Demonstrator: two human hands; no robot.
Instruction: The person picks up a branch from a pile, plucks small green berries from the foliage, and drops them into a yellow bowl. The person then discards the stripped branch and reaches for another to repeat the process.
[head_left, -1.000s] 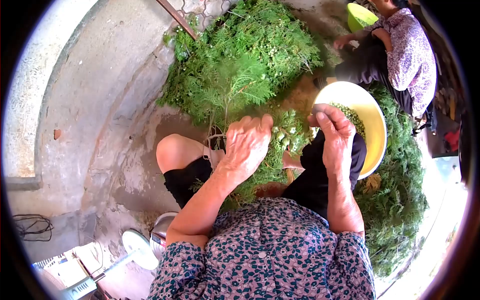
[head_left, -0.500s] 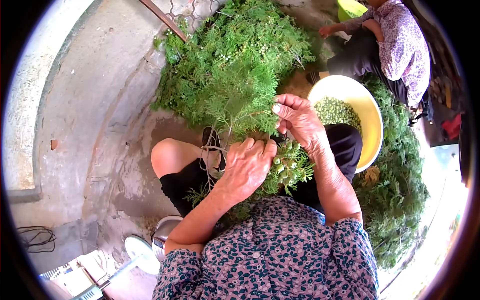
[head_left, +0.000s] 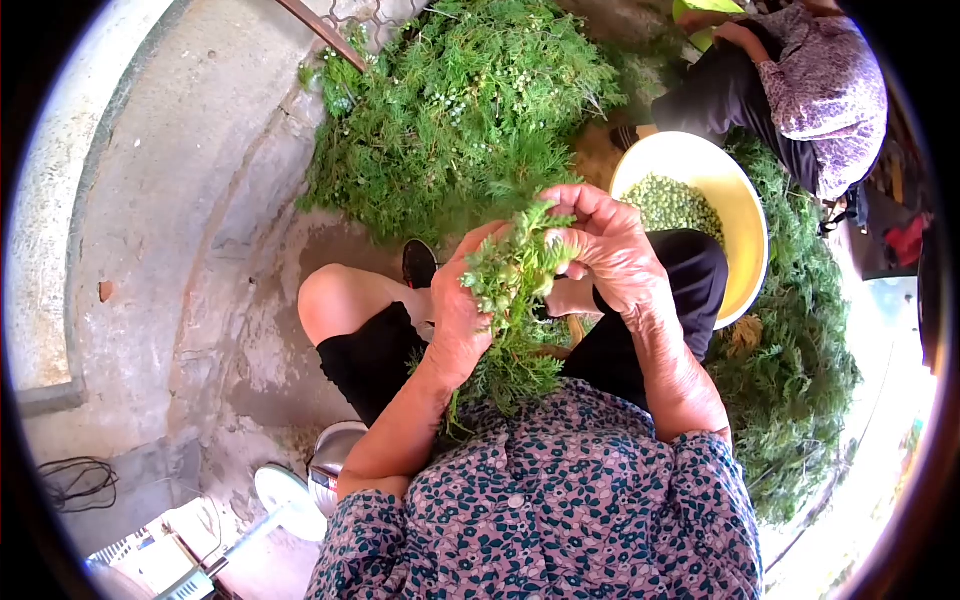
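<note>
Gripping the leafy sprig (head_left: 520,285) with my left hand (head_left: 462,325), I had it in front of my chest, above the gap between my knees. The left fingers were curled around its side and seemed clamped on it, though leaves covered their ends. My right hand (head_left: 622,258) bent over the upper part, thumb and fingers drawn in among the leaves; whether they were pressed together on a fruit or merely touching foliage, I could not tell.

Dropping the pale fruits (head_left: 503,292) was, to my mind, the likeliest trouble. The yellow basin (head_left: 745,245) stood just beside my right knee (head_left: 695,265), not beneath my hands, so a fruit slipping from my fingertips could have landed on the ground. A hard tug against a slack left grip might have twisted the sprig loose or snapped its stem, and with leaves so crowded, I could have torn foliage away too.

The sprig's long axis ran away from my body, from near my patterned shirt (head_left: 540,480) toward the heap of greenery (head_left: 460,120). Its tip pointed forward, leaning slightly right. Foliage hung toward my lap, perhaps from another stem.
</note>
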